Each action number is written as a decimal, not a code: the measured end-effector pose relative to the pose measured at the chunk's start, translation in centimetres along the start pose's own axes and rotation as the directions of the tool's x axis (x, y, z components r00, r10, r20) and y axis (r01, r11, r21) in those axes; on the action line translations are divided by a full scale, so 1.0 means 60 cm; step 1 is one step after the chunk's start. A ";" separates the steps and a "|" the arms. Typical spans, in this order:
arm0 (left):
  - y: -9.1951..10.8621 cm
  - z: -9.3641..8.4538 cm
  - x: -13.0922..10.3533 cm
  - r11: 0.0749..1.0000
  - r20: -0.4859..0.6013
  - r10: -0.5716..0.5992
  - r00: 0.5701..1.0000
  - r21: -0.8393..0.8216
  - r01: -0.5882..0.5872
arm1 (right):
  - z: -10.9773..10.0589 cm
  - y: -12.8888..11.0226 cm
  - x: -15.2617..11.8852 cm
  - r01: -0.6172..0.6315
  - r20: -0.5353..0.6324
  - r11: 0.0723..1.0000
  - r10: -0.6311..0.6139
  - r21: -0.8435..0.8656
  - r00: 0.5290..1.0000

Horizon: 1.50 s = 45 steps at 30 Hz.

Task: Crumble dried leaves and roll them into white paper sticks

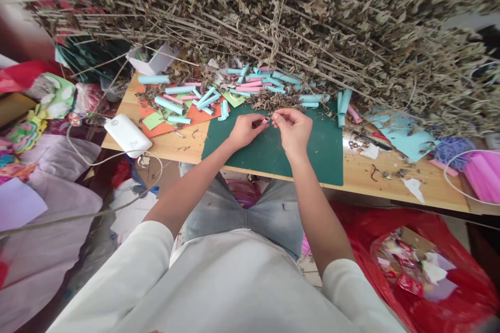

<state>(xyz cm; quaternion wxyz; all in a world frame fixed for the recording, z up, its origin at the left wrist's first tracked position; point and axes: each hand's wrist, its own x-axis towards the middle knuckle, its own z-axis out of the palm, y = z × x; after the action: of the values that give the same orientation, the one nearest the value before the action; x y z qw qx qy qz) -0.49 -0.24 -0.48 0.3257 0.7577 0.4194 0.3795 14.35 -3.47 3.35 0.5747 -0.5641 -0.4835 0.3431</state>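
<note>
Over the dark green mat point(312, 158), my left hand point(248, 130) pinches a small pink paper roll point(265, 120) with its open end facing up. Close to its right, my right hand point(294, 127) is closed at the fingertips near the roll's end; whatever it pinches is too small to name. Crumbled dried leaves point(273, 100) lie just beyond both hands. Several blue and pink paper rolls, among them a blue roll point(169, 105) and a pink roll point(248, 88), are scattered behind the mat and to its left.
A large heap of dried stalks point(242, 15) covers the back of the table. On the left edge sits a white power bank point(128, 135) with a cable. Blue paper point(404, 132) and scraps lie at right. A red bag of rubbish point(359, 234) is below right.
</note>
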 end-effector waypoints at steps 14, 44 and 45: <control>0.000 0.000 0.000 1.000 -0.004 0.015 1.000 0.014 -0.015 | -0.011 -0.013 -0.015 0.247 0.168 0.878 -0.194 -0.410 0.967; 0.008 -0.001 -0.001 0.999 -0.056 -0.038 0.998 0.006 0.039 | -0.042 0.034 0.009 0.290 0.239 0.610 -0.166 -0.737 0.957; 0.010 -0.002 -0.001 0.999 -0.058 -0.044 0.997 0.005 0.044 | -0.036 0.036 0.011 0.310 0.269 0.590 -0.159 -0.746 0.950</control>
<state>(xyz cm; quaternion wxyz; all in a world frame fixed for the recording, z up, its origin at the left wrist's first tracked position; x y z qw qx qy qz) -0.38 -0.51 0.05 0.3192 0.7378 0.4465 0.3928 16.88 -3.26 1.58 0.2689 -0.6559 -0.7020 0.0681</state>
